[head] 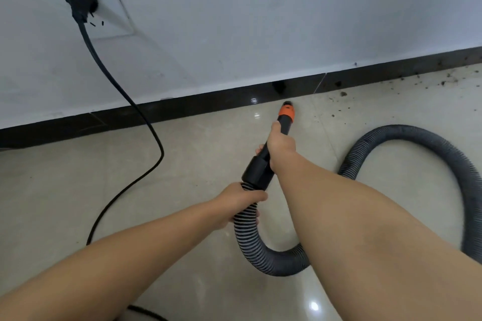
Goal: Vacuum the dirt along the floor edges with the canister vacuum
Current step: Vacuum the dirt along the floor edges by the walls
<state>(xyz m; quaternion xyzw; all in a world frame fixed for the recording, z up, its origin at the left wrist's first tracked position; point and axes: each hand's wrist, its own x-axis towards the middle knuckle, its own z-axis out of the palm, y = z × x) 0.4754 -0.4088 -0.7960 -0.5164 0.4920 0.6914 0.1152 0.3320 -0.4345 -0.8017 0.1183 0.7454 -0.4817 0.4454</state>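
Right hand (pixel 282 144) grips the black nozzle (pixel 271 147), fingers wrapped round it. Orange tip (pixel 286 112) lies just beyond that hand, near the dark skirting (pixel 182 109). Left hand (pixel 241 202) grips the ribbed hose (pixel 250 240) directly behind the nozzle collar. Dirt (pixel 343 94) is scattered on the floor to the right of the right hand, along the skirting. Cord (pixel 146 122) hangs from a wall plug (pixel 78 0), left of both hands.

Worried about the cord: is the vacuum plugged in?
Plugged in: the black plug sits in the wall socket, its cord trailing down to the floor.
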